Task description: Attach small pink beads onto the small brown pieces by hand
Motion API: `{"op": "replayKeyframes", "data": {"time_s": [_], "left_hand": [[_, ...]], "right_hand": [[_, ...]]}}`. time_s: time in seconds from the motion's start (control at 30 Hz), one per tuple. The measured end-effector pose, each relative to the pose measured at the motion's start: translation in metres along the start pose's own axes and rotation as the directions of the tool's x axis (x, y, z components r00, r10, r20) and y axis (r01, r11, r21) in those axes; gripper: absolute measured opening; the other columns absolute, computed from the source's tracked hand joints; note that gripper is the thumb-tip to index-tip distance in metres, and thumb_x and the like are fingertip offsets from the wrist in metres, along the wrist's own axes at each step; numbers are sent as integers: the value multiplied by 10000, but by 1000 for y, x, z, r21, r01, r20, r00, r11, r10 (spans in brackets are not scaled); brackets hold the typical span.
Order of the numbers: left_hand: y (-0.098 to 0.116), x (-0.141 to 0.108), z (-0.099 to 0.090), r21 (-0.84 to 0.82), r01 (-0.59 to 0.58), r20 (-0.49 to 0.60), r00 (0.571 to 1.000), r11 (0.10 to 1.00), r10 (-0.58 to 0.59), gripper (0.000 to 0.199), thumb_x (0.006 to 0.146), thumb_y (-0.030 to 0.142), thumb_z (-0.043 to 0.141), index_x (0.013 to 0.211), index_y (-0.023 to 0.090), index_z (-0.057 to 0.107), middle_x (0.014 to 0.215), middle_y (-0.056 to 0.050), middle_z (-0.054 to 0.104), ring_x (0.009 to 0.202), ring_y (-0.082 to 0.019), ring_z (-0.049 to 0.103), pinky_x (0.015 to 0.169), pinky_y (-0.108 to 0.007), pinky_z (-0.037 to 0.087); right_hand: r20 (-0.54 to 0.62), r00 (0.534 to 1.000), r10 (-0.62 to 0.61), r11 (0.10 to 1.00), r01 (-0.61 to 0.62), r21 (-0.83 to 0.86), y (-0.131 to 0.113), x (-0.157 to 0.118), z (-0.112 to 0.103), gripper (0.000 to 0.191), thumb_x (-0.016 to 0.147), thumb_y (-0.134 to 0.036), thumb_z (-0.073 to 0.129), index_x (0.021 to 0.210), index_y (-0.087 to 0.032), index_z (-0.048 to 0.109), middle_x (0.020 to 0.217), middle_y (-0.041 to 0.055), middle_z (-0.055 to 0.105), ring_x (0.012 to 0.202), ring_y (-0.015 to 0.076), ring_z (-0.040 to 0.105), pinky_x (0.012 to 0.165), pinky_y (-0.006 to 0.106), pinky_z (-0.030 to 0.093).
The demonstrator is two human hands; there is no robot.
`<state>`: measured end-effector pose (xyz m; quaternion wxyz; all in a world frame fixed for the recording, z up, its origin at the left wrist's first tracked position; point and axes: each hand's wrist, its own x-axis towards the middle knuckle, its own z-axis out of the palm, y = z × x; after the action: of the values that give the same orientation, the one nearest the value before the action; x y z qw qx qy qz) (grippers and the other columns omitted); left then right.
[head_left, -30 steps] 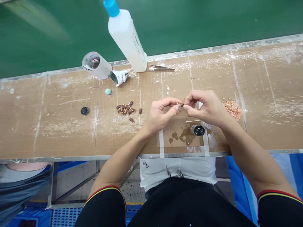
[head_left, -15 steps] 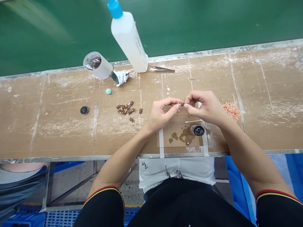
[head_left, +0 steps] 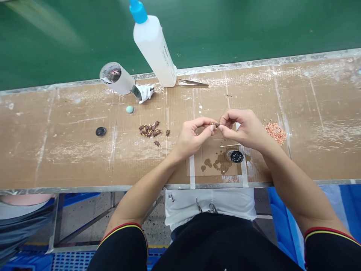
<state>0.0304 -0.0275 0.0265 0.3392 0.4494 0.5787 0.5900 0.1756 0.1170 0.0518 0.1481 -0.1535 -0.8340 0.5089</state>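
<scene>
In the head view, the left hand [head_left: 191, 136] and the right hand [head_left: 244, 130] meet above the brown table [head_left: 70, 150], fingertips pinched together on one small brown part [head_left: 216, 124] held between them, just above the table near its front edge. Both hands are nearly closed, thumbs and forefingers pressed on the part, the other fingers curled. Under the right hand sits a small black cap [head_left: 236, 156] beside dark stains on a taped clear sheet [head_left: 208, 165], with a thin white stick [head_left: 229, 145] just behind it. A pile of brown parts [head_left: 150, 130] lies to the left of the hands, a pile of pink bits [head_left: 276, 132] to the right. Further back stand a white bottle [head_left: 153, 49] with a blue tip, tweezers [head_left: 193, 82] beside its base, and a roll of tape [head_left: 116, 78]. A black disc [head_left: 100, 131] and a green bead [head_left: 129, 109] lie well to the left
</scene>
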Motion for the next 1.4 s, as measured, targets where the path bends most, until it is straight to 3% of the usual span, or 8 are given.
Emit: {"op": "replayKeyframes", "data": {"time_s": [0.2, 0.53, 1.4], "left_hand": [[-1, 0, -1, -17, 29, 5, 1000, 999, -29, 153, 928, 313, 732, 953, 176, 795, 841, -47, 783, 779, -140, 736, 774, -289, 644], [0, 0, -1, 11, -15, -17, 1000, 1000, 15, 112, 926, 232, 705, 947, 167, 794, 839, -50, 800, 770, -142, 750, 760, -281, 650], [-3, 2, -2, 17, -5, -11, 1000, 1000, 5, 141, 916, 294, 714, 924, 179, 794, 798, -41, 785, 742, -136, 728, 749, -277, 629]], "right_hand": [[-6, 1000, -17, 1000, 17, -10, 1, 1, 1, 134, 798, -302, 646, 716, -221, 577, 629, -12, 586, 588, 125, 508, 567, 271, 415], [14, 1000, -17, 1000, 17, -14, 2, 3, 0, 136, 798, -318, 635, 720, -224, 575, 639, -8, 593, 593, 129, 519, 582, 273, 416], [10, 1000, -2, 1000, 3, -22, 3, 4, 1, 151, 785, -348, 626, 714, -224, 579, 638, -1, 603, 598, 132, 507, 584, 279, 412]]}}
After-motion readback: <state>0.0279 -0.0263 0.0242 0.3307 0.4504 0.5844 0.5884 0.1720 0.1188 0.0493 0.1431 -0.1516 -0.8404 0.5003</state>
